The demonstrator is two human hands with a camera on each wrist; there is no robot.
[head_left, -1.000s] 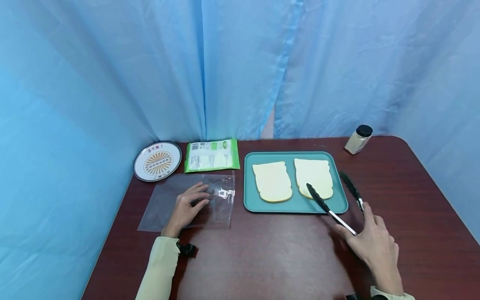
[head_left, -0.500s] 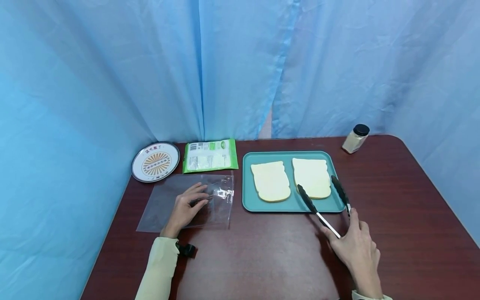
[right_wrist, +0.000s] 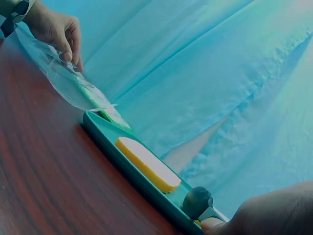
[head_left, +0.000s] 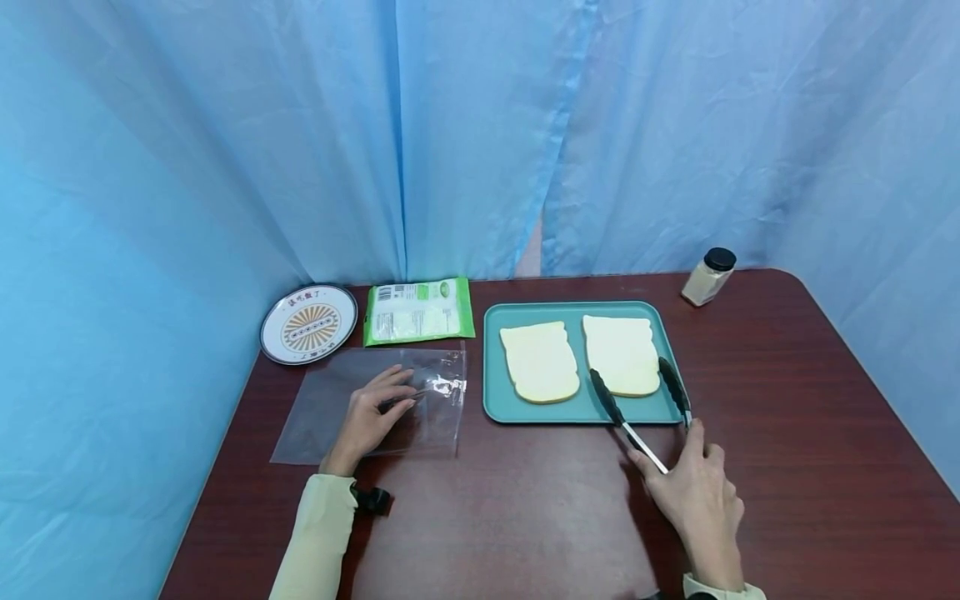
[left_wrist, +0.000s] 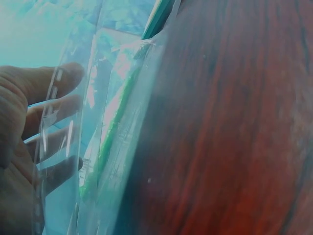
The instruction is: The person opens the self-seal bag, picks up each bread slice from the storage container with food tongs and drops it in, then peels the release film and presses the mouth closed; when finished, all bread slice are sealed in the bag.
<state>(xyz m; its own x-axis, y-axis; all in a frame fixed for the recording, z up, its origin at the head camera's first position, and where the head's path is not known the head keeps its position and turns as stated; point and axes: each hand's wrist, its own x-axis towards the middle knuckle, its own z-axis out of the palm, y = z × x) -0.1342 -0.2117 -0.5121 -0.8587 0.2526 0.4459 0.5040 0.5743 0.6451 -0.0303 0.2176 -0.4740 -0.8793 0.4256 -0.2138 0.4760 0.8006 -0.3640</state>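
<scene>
My left hand (head_left: 367, 418) pinches the upper film of a clear plastic bag (head_left: 315, 421), lifting it a little off the table. In the left wrist view the bag's film (left_wrist: 127, 105) stands raised beside the fingers (left_wrist: 54, 142). My right hand (head_left: 699, 498) holds black-tipped metal tongs (head_left: 643, 447) with their arms spread. One tong tip lies at each side of the right bread slice (head_left: 621, 354), near its lower part; whether they touch it I cannot tell. Another bread slice (head_left: 540, 362) lies to its left on the teal tray (head_left: 531, 415).
A white patterned plate (head_left: 309, 325) sits at the back left, with a green and white packet (head_left: 418, 312) beside it. At the back right stands a black-lidded jar (head_left: 708, 277). Blue curtains (head_left: 480, 142) hang behind the dark wooden table (head_left: 480, 533).
My right hand has moved left with the tongs, which now straddle the right bread slice, their arms slightly closer together. The left hand has kept its place on the bag.
</scene>
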